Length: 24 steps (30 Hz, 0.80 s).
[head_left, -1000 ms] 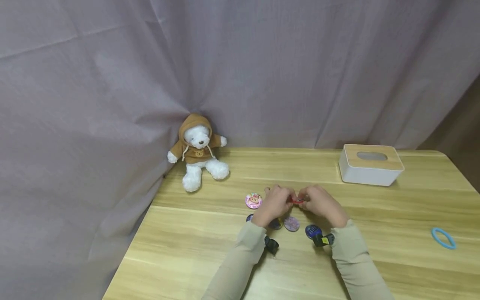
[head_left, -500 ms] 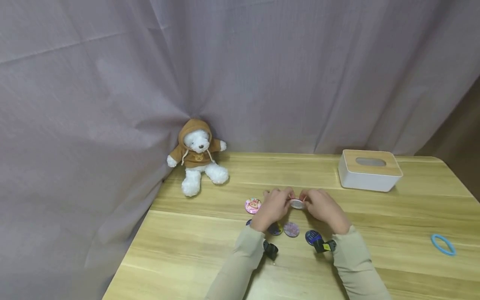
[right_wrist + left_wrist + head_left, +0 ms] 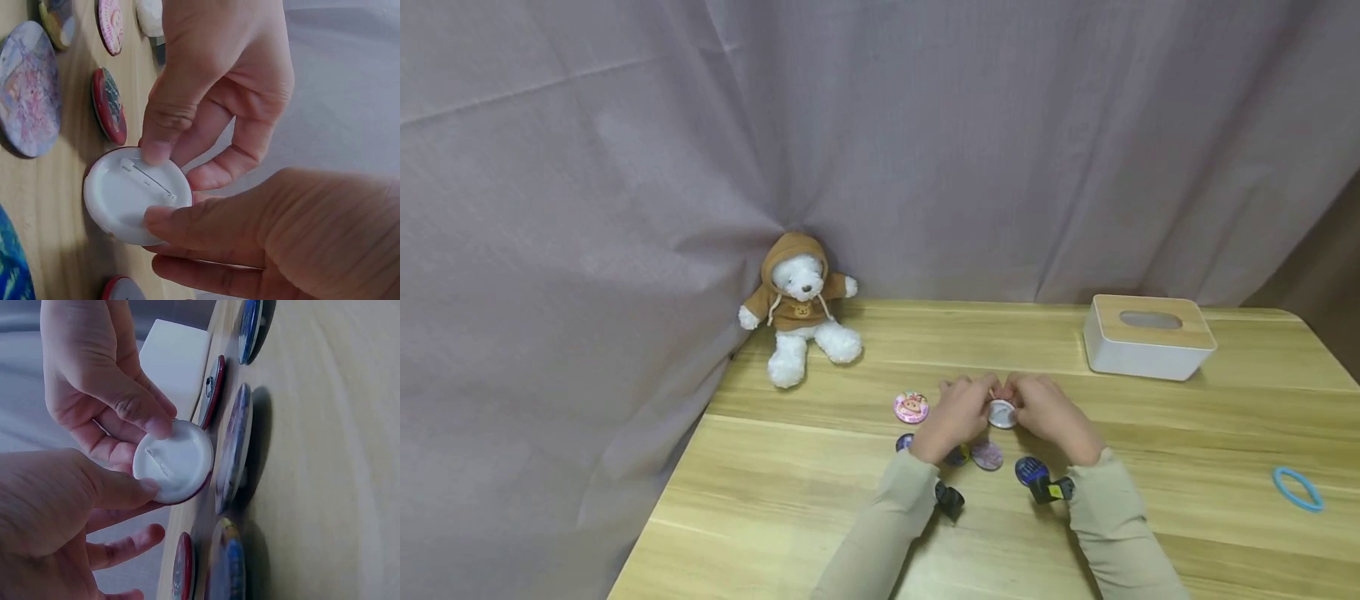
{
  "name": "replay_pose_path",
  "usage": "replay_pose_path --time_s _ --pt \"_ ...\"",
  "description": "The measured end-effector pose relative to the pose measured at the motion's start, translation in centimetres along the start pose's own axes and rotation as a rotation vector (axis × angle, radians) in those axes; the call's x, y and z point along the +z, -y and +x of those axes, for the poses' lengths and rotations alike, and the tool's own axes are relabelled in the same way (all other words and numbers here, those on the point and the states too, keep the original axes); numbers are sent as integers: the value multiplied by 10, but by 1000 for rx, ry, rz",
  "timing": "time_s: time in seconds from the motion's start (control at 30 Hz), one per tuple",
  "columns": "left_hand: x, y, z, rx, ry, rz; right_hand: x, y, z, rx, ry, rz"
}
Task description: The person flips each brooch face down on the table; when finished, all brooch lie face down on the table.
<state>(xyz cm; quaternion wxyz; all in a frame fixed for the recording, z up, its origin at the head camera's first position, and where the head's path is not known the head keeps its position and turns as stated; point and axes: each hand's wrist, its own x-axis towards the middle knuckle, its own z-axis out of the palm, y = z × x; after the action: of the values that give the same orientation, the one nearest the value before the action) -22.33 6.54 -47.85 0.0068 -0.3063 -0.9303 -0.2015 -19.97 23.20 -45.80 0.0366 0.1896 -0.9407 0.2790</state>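
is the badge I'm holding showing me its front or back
Back: the badge shows white in the head view, its pin in both wrist views.

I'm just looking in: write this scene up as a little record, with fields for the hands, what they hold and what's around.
Left hand: the left hand pinches the round badge
Right hand: the right hand pinches the same badge
Held side: white back with a pin faces the wrist cameras
Loose badges: include a pink badge and a lilac badge
Surface: wood-grain table
Toy: white bear in a brown hoodie, far left
Right side: tissue box, blue ring
Backdrop: greyish curtain
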Motion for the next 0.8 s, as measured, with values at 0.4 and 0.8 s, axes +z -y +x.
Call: replay_pose_path --time_s 0.4,0.8 --pt "4 2 1 -8 45 79 10 -3 2 44 -17 -1" --pt "9 3 1 -29 20 179 16 -6 5 42 -31 -55"
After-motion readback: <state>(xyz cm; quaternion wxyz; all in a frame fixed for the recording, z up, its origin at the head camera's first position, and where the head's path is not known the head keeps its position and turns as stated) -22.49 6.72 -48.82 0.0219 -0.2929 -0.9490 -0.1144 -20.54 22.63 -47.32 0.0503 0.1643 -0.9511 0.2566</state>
